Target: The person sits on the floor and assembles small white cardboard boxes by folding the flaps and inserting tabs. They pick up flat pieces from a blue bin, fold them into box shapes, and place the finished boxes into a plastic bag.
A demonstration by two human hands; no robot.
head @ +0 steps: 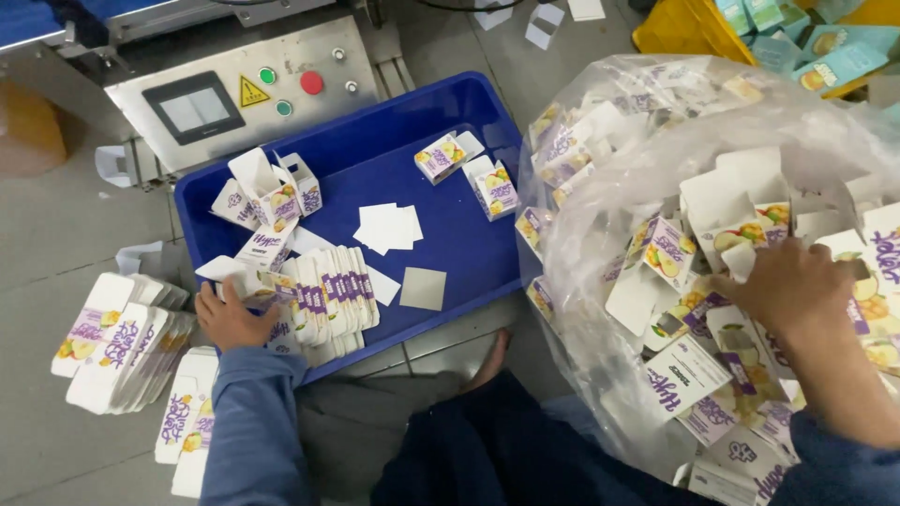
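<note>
The left hand (230, 319) has its fingers pressed on a row of flat white-and-purple paper cartons (323, 295) at 7 o'clock in the blue plastic tray (450, 112). The right hand (787, 286), fingers spread, digs in the big clear plastic bag of cartons (600, 197) at 3 o'clock. If the left hand slips, the row could fall over the tray edge.

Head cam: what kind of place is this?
Probably a packaging or factory floor. A big clear bag holds loose small printed cartons, flattened cartons are stacked in a blue tray under the left hand, and a steel machine control panel with buttons stands behind it.
</note>
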